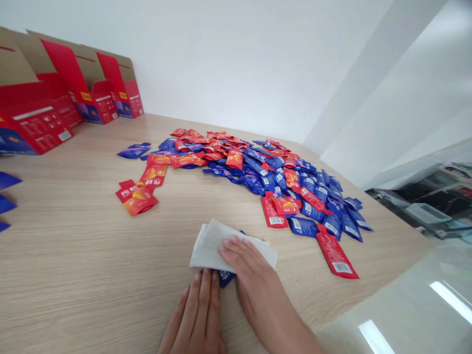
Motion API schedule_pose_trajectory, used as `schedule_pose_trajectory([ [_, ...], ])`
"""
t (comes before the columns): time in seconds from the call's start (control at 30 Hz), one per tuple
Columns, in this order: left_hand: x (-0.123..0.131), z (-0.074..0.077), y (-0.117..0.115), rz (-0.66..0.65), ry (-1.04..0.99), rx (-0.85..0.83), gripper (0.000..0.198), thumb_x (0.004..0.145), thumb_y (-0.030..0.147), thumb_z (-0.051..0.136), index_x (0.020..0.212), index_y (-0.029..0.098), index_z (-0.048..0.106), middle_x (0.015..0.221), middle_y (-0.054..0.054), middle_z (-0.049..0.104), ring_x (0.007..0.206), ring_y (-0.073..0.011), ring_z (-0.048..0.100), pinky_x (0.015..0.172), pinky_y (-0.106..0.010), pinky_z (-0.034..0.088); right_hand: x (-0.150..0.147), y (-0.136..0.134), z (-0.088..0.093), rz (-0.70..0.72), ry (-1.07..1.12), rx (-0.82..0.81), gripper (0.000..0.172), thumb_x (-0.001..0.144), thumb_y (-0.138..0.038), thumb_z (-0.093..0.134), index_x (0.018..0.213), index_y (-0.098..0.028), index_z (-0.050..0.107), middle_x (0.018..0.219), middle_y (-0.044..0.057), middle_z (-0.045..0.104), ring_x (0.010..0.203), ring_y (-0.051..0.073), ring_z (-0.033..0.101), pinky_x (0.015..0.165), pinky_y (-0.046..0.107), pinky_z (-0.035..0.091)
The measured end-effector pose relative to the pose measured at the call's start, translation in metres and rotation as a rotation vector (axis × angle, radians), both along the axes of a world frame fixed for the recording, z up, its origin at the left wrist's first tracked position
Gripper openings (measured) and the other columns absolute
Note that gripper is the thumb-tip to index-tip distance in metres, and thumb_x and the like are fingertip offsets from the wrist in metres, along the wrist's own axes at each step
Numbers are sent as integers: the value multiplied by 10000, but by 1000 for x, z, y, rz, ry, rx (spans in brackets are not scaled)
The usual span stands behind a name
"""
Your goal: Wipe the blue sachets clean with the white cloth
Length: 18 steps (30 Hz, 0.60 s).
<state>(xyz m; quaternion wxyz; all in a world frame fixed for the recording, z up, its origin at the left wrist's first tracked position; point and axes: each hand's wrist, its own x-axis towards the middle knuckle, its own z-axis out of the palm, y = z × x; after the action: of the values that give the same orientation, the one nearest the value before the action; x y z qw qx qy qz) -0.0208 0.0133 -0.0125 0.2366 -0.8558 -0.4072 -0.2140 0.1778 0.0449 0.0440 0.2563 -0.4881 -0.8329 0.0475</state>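
This is a plain indoor packing area, closer to a shop's back room or a small office than a home. A long wood-grain worktop (pixel 73 255) carries a heap of red and blue foil sachets (pixel 258 172) at centre, with open red cardboard display boxes (pixel 70 83) lined up at upper left. Smooth white walls (pixel 228 64) rise behind, and a glass-topped surface (pixel 405 305) sits at lower right.

A plain white wall (pixel 228 59) ran along the far side of the light wood-grain counter (pixel 73 275), meeting a square white pillar (pixel 368 83) at the right. Beyond the counter's near right edge, a glossy glass surface (pixel 405 305) caught bright strips of light (pixel 452 301), with a dim, cluttered shelf (pixel 431 206) farther off.
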Motion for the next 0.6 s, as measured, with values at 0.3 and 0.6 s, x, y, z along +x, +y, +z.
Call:
schedule_pose_trajectory([
  [0.3,7,15,-5,20,102,42,569,935,341,462,1405,66,627,1436,-132,713,1306,-256,660,1079,-393,496,47,-18,6,-427,182,8,520,1038,-134,431,1520,-250,589,1502,88,673,1376,274,660,1124,514,587],
  [0.6,2,19,-5,-35,97,-14,547,936,337,470,1383,72,642,1413,-148,724,1296,-276,660,1096,-417,474,7,-7,3,-13,-6,-37,725,876,71,386,1532,-170,581,1577,82,606,1517,216,509,1281,500,422],
])
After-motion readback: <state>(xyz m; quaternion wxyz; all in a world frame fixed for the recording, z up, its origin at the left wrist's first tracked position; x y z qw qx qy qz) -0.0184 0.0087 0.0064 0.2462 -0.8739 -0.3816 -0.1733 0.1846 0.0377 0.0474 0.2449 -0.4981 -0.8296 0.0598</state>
